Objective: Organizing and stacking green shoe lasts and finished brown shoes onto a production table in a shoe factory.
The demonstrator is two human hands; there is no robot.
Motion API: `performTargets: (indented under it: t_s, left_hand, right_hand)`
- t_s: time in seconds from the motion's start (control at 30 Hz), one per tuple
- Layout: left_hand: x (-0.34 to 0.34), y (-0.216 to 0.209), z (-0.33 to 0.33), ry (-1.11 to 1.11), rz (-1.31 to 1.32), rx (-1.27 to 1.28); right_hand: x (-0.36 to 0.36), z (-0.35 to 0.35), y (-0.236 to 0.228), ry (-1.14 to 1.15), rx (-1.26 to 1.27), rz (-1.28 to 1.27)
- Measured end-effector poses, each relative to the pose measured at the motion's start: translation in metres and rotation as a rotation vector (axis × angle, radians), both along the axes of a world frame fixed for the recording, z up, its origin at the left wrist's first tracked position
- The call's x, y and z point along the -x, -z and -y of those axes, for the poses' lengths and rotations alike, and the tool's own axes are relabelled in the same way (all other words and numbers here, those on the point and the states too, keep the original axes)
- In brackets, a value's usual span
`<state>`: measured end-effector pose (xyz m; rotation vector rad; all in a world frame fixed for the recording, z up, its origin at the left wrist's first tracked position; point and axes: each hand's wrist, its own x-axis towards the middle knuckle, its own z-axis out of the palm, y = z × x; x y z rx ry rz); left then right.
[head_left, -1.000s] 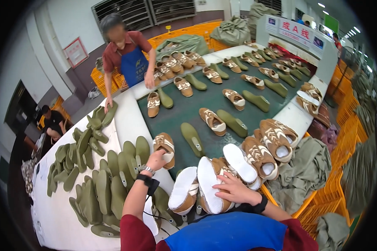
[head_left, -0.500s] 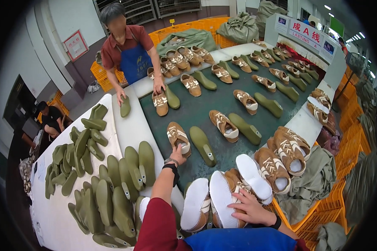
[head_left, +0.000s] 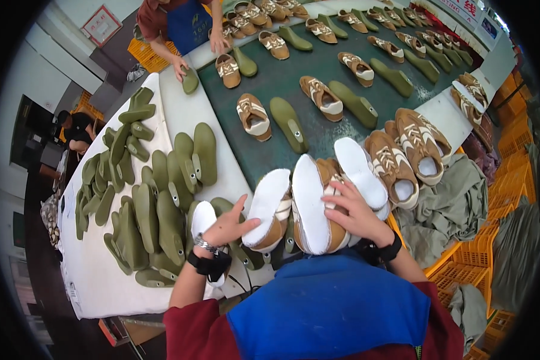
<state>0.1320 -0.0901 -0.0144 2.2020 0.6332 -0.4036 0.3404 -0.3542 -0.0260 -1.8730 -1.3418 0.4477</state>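
Observation:
My left hand point(head_left: 225, 227) is open, thumb and fingers spread, just left of a brown and white shoe upper with a white sole piece point(head_left: 269, 204). A loose white insole point(head_left: 204, 219) lies on the other side of that hand. My right hand point(head_left: 361, 217) has its fingers curled over the side of another brown shoe upper, whose white underside point(head_left: 309, 207) faces up. Beyond it leans one more white sole piece point(head_left: 361, 171). On the green belt ahead stand a brown shoe upper point(head_left: 253, 115) and an olive shoe last point(head_left: 288, 124).
Many olive lasts point(head_left: 147, 216) are heaped on the white-covered table point(head_left: 96, 294) at left. Rows of shoes and lasts line the green belt point(head_left: 234, 150). A co-worker in a blue apron point(head_left: 189, 27) handles a last across the corner. Orange crates point(head_left: 462, 276) stand at right.
My left hand has let go of the shoe on the belt and drawn back toward me, beside the upturned shoes. My right hand stays on its shoe. The view has tipped downward.

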Motion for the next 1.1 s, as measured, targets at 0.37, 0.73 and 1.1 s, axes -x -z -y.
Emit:
performTargets:
  t_s: [0.37, 0.73, 1.1]
  left_hand:
    - [-0.003, 0.004, 0.112, -0.201, 0.421, 0.044]
    - [-0.046, 0.004, 0.145, -0.155, 0.536, 0.018]
    - [-0.003, 0.030, 0.097, -0.098, 0.207, -0.364]
  right_hand:
    - [-0.007, 0.006, -0.005, -0.034, 0.062, -0.144]
    - [-0.001, -0.008, -0.038, -0.007, -0.214, 0.108]
    - [0.000, 0.003, -0.013, -0.393, 0.112, 0.346]
